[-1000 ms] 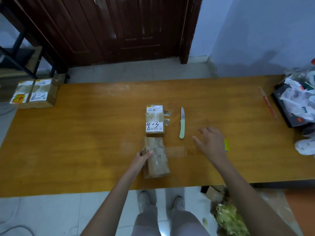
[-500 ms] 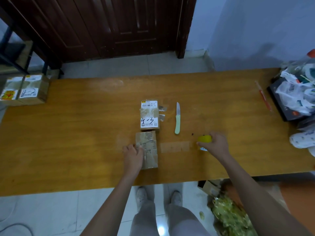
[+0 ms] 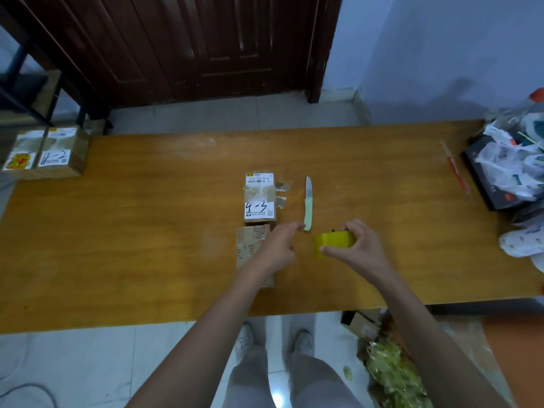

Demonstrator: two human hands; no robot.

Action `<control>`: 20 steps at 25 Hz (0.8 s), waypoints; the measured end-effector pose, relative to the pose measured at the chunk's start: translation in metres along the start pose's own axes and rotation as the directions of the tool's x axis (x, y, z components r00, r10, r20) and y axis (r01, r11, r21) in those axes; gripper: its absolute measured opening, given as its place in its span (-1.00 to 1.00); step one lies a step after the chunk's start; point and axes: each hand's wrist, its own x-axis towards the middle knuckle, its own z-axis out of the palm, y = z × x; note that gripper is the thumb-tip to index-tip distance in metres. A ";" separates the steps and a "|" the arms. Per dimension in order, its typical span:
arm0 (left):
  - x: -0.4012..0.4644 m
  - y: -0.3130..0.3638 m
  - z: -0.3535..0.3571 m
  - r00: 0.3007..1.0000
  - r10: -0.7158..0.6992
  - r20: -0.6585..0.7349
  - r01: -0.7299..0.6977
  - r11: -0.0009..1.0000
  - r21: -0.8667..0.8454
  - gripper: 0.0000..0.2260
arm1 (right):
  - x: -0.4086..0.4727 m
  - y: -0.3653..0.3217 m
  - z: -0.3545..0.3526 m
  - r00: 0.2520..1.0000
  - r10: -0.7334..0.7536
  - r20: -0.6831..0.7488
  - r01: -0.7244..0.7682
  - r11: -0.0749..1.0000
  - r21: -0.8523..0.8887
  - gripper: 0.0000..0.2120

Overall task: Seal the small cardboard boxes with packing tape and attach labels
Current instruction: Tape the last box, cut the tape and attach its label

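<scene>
On the wooden table (image 3: 117,231) a plain brown cardboard box (image 3: 250,245) lies near the front edge, partly under my left forearm. Just behind it sits a second small box (image 3: 259,198) with white labels and "4-3" written on it. My right hand (image 3: 359,251) grips a yellow roll of packing tape (image 3: 332,242) to the right of the near box. My left hand (image 3: 279,248) hovers over that box, its fingers stretched toward the roll and holding nothing that I can see.
A knife with a pale green handle (image 3: 308,204) lies just behind the tape roll. Two labelled boxes (image 3: 44,154) sit at the table's far left corner. Bags and clutter (image 3: 512,172) fill the right end, beside a red pen (image 3: 454,169).
My right hand took hold of the yellow tape roll and brought it left toward the near box. My left hand left the box's left side and moved right above it.
</scene>
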 end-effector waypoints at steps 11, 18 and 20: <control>0.019 0.005 -0.017 0.988 0.044 0.147 -0.050 0.998 0.035 -0.83 | -0.014 -0.029 -0.018 0.997 -0.054 -0.060 0.069 0.955 0.290 -0.61; -0.007 0.014 -0.081 0.988 0.077 0.135 -0.060 0.990 -0.126 -0.89 | 0.003 -0.050 -0.061 0.990 -0.101 -0.102 0.133 0.910 0.393 -0.58; -0.021 0.000 -0.097 0.971 -0.012 0.240 0.030 0.997 -0.072 -0.93 | 0.006 -0.052 -0.060 0.993 -0.093 -0.069 0.113 0.899 0.423 -0.59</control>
